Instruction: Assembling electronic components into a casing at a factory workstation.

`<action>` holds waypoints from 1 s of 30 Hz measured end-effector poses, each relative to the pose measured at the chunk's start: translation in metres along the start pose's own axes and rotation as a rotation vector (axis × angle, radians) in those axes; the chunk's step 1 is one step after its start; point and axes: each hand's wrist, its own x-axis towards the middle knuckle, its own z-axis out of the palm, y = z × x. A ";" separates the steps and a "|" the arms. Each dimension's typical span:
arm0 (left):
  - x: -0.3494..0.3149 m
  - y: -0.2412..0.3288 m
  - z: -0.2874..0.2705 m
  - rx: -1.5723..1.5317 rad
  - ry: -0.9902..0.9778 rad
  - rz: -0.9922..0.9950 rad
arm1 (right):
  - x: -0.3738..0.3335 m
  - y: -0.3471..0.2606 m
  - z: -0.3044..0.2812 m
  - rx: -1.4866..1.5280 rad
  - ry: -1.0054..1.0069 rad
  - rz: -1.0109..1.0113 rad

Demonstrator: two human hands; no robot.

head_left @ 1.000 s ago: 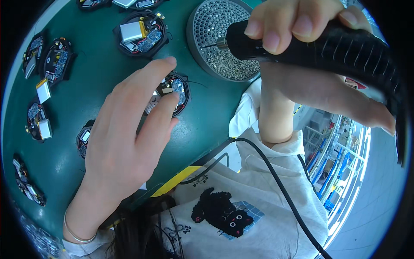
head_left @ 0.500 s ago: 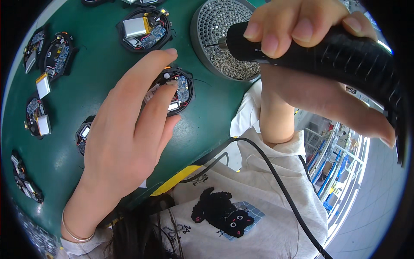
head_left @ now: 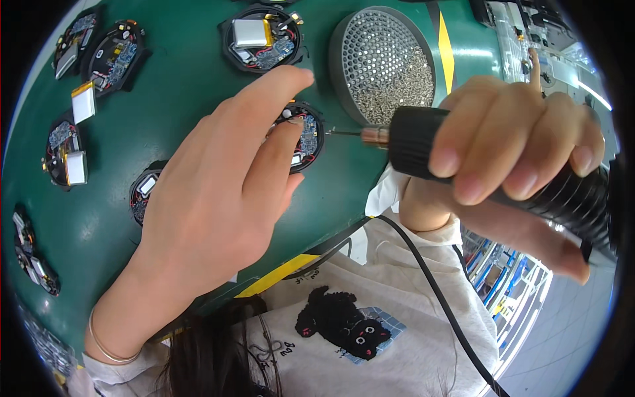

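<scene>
My left hand (head_left: 205, 185) reaches over a round black housing (head_left: 310, 135) with a blue circuit board and red wires inside, gripping it on the green table. Its fingers cover the housing's left part. My right hand (head_left: 512, 142) is wrapped around a black electric screwdriver (head_left: 415, 140). The thin bit points left, its tip just right of the housing and apart from it. Something tiny and shiny sits at the tip, probably a screw. A round grey tray (head_left: 338, 76) of small silver screws (head_left: 403, 83) stands beyond the screwdriver.
Similar housings with white battery packs lie beyond my left hand (head_left: 251, 33) and along the left side (head_left: 76, 165). Another housing (head_left: 139, 198) is partly under my left hand. A black cable (head_left: 430, 278) hangs over my lap. Yellow-black tape (head_left: 446, 53) marks the table.
My right hand has brought the screwdriver down from over the screw tray toward the housing. The view has shifted, and my left hand stays on the housing.
</scene>
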 end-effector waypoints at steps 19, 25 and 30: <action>-0.004 0.003 0.012 -0.056 0.043 -0.069 | -0.004 0.016 0.019 -0.094 -0.277 0.007; 0.005 0.007 0.015 -0.208 0.080 -0.121 | 0.002 0.016 0.009 -0.091 -0.259 0.014; 0.009 0.007 0.014 -0.264 0.104 -0.151 | -0.003 0.018 -0.010 -0.024 -0.186 -0.012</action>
